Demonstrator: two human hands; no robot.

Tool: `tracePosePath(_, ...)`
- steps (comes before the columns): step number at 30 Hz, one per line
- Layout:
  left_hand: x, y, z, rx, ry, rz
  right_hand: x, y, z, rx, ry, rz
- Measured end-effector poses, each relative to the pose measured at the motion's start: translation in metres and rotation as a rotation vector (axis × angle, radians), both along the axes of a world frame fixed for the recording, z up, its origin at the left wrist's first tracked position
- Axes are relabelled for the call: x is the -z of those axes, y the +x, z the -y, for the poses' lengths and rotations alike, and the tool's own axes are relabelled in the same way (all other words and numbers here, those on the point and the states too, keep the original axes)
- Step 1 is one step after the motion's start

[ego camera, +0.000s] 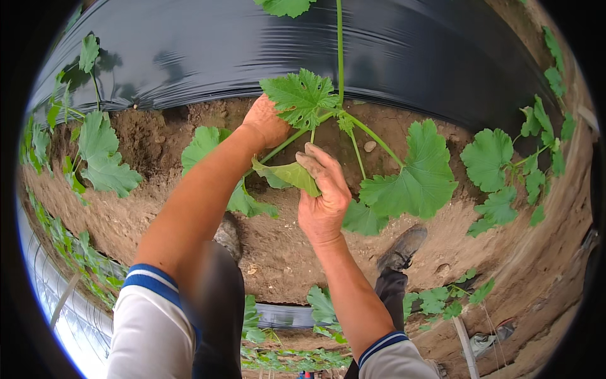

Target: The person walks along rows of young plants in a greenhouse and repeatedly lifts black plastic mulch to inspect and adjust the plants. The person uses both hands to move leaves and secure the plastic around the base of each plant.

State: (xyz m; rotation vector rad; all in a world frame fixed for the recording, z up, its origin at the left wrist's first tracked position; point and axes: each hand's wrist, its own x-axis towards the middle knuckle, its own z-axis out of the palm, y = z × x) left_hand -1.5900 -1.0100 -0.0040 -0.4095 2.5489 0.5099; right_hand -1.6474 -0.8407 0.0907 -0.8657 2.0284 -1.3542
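Observation:
A squash-like plant with lobed green leaves [408, 175] grows in soil at the edge of black plastic film. My left hand [269, 122] reaches in at the plant's left side, its fingers hidden behind a leaf with small holes [303, 97] and the stalks. Nearer to me, my right hand [324, 189] holds a yellowish-green leaf [296, 176] by its edge, with soiled fingers bent over it near a thin leaf stalk. Several leaf stalks spread from the plant's centre, one running up across the film.
Black plastic film [426, 57] covers the raised bed ahead. More leafy plants stand at left [106, 156] and right [490, 158]. A small stone [370, 146] lies in the soil. My shoes [402, 248] are on the earth path, with another row of plants behind.

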Motion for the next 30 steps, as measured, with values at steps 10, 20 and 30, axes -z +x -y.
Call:
tracePosePath(10, 0.024, -0.006, -0.016, 0.089, -0.048, -0.033, 0.003, -0.010, 0.012, -0.006, -0.066, -0.038)
tracePosePath(20, 0.051, -0.014, -0.025, 0.170, 0.202, 0.176, -0.004, -0.031, 0.012, 0.039, -0.099, -0.046)
tracePosePath(30, 0.035, 0.040, -0.019, -0.814, 1.102, -0.238, 0.003, -0.014, 0.068, -0.116, -0.076, -0.055)
